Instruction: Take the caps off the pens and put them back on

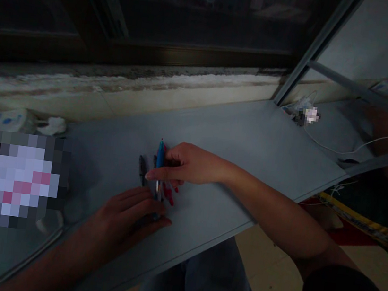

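A blue pen (161, 153) points away from me, tip up, above the grey tabletop. My right hand (186, 163) reaches in from the right and pinches the pen's middle, thumb across it. At its lower end, the fingers and thumb of my left hand (135, 209) close around the same pen. A black pen (142, 165) lies just left of it, its lower part near my left fingertips. Red pens (169, 194) show beneath my right hand, partly hidden by it; another dark pen is mostly covered there.
The grey table (235, 127) runs along a window ledge (134, 82). To the left are a white power strip (11, 119) with a plug and a blurred-out item (23, 180). A metal frame (317, 52) stands at right, with a white cable (350, 151) and another person's arm (386, 125) beyond.
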`<state>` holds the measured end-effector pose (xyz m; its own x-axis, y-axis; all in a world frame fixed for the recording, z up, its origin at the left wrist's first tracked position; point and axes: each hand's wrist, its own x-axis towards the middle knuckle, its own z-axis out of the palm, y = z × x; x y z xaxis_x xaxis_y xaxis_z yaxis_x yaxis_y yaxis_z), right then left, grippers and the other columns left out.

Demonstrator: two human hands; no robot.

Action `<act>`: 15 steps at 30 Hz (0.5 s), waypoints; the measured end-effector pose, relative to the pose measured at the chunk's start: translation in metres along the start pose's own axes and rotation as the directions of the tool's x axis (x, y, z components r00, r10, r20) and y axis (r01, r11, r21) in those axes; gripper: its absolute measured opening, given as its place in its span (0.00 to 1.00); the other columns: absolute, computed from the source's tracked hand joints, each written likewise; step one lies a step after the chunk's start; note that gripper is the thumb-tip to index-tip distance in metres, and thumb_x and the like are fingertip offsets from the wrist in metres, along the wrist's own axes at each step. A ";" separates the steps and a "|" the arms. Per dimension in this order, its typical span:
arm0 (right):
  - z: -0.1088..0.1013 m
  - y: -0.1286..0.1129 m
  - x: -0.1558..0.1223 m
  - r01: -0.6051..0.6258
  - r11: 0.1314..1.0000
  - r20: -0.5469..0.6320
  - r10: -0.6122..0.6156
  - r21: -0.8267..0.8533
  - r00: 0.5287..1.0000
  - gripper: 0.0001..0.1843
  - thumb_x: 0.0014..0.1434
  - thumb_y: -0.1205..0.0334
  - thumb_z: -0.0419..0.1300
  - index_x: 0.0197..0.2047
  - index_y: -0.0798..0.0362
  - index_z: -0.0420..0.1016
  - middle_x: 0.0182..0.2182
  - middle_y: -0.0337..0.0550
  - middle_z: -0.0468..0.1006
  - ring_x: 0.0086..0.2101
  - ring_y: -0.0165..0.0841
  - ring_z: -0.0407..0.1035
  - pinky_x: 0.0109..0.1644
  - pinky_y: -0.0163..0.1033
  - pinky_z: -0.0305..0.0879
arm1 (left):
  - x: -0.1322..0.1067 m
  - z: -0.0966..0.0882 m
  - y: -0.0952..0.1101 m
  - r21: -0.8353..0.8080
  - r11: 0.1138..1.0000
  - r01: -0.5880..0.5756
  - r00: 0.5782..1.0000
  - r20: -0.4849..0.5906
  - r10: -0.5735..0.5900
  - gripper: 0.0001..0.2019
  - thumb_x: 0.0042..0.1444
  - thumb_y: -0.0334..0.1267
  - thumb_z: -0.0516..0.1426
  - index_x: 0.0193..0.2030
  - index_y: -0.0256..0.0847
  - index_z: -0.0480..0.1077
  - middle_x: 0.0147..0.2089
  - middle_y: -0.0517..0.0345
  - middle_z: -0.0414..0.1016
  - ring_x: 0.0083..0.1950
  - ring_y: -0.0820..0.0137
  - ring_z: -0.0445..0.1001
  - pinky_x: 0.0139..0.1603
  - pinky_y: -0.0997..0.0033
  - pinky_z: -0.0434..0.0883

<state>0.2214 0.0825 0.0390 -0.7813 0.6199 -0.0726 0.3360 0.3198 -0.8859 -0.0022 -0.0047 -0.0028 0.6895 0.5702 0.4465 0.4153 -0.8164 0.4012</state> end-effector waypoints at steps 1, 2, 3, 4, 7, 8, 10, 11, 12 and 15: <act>0.000 0.000 0.000 -0.005 1.000 0.000 0.005 0.000 1.000 0.29 0.65 0.39 0.62 0.25 0.56 0.72 0.20 0.37 0.74 0.24 0.27 0.68 0.33 0.34 0.58 | -0.001 0.000 -0.001 0.008 1.000 0.006 1.000 -0.004 -0.006 0.07 0.72 0.44 0.59 0.46 0.44 0.71 0.38 0.60 0.79 0.37 0.70 0.81 0.39 0.72 0.77; 0.001 0.000 0.000 -0.009 1.000 -0.003 0.009 0.004 1.000 0.29 0.65 0.39 0.62 0.26 0.56 0.72 0.21 0.37 0.74 0.24 0.27 0.68 0.33 0.34 0.58 | -0.001 0.000 -0.001 0.012 1.000 0.011 1.000 -0.003 -0.011 0.07 0.72 0.45 0.59 0.48 0.44 0.71 0.40 0.58 0.80 0.39 0.69 0.81 0.40 0.72 0.77; 0.001 0.000 -0.001 -0.013 1.000 -0.007 0.013 0.007 1.000 0.29 0.65 0.39 0.62 0.26 0.56 0.72 0.21 0.37 0.74 0.24 0.27 0.68 0.33 0.34 0.58 | -0.002 0.000 -0.001 0.012 1.000 0.012 1.000 0.002 -0.012 0.07 0.72 0.44 0.59 0.49 0.44 0.71 0.41 0.57 0.80 0.41 0.68 0.82 0.41 0.71 0.78; 0.001 0.001 -0.001 -0.015 1.000 -0.009 0.015 0.008 1.000 0.28 0.65 0.39 0.62 0.26 0.56 0.72 0.21 0.37 0.75 0.24 0.27 0.68 0.33 0.34 0.59 | -0.002 0.000 -0.002 0.010 1.000 0.012 1.000 0.008 -0.012 0.07 0.72 0.43 0.59 0.49 0.44 0.71 0.42 0.57 0.80 0.42 0.68 0.82 0.42 0.70 0.78; 0.002 0.001 -0.001 -0.020 1.000 -0.004 0.020 0.001 1.000 0.29 0.65 0.39 0.62 0.26 0.56 0.73 0.21 0.38 0.74 0.24 0.27 0.68 0.33 0.34 0.59 | -0.002 0.000 -0.002 -0.005 1.000 0.003 1.000 0.017 -0.003 0.04 0.73 0.39 0.58 0.46 0.44 0.71 0.39 0.58 0.80 0.40 0.68 0.81 0.41 0.70 0.77; 0.002 0.002 -0.001 -0.023 1.000 0.001 0.023 -0.003 1.000 0.29 0.66 0.39 0.61 0.26 0.56 0.73 0.21 0.38 0.74 0.24 0.27 0.68 0.33 0.34 0.59 | -0.001 0.000 -0.002 -0.008 1.000 -0.001 1.000 0.017 0.001 0.04 0.73 0.38 0.58 0.45 0.43 0.72 0.38 0.58 0.80 0.39 0.69 0.80 0.41 0.70 0.77; 0.003 0.002 -0.001 -0.030 0.999 0.012 0.030 -0.013 0.999 0.29 0.66 0.39 0.61 0.25 0.56 0.73 0.21 0.38 0.74 0.24 0.27 0.68 0.33 0.34 0.59 | 0.000 0.000 -0.002 -0.010 1.000 -0.015 1.000 0.003 0.015 0.05 0.72 0.39 0.59 0.44 0.43 0.72 0.37 0.59 0.79 0.39 0.68 0.80 0.41 0.70 0.77; 0.003 0.002 -0.001 -0.032 0.999 0.017 0.032 -0.018 0.999 0.30 0.65 0.39 0.61 0.25 0.56 0.73 0.21 0.38 0.75 0.24 0.27 0.68 0.33 0.34 0.59 | 0.001 0.000 -0.002 -0.011 1.000 -0.025 1.000 -0.003 0.025 0.05 0.71 0.40 0.59 0.44 0.42 0.72 0.36 0.59 0.79 0.39 0.68 0.80 0.41 0.70 0.77; 0.003 0.002 -0.001 -0.033 0.999 0.023 0.034 -0.021 0.999 0.30 0.65 0.39 0.61 0.25 0.56 0.73 0.21 0.38 0.75 0.24 0.27 0.68 0.33 0.34 0.59 | 0.002 -0.001 -0.002 -0.013 0.999 -0.036 0.999 -0.009 0.036 0.05 0.71 0.40 0.59 0.44 0.42 0.72 0.36 0.59 0.79 0.39 0.68 0.80 0.41 0.70 0.77; 0.003 0.002 -0.001 -0.036 0.999 0.038 0.036 -0.020 0.999 0.30 0.65 0.39 0.61 0.25 0.57 0.73 0.21 0.38 0.75 0.24 0.27 0.68 0.33 0.34 0.58 | 0.003 -0.001 -0.001 -0.031 0.998 -0.048 0.999 0.002 0.048 0.05 0.72 0.38 0.58 0.43 0.43 0.72 0.36 0.59 0.79 0.39 0.68 0.80 0.40 0.71 0.77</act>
<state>0.2217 0.0803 0.0362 -0.7878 0.6037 -0.1219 0.3741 0.3117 -0.8734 -0.0012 -0.0024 -0.0007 0.7099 0.5302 0.4636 0.3632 -0.8395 0.4040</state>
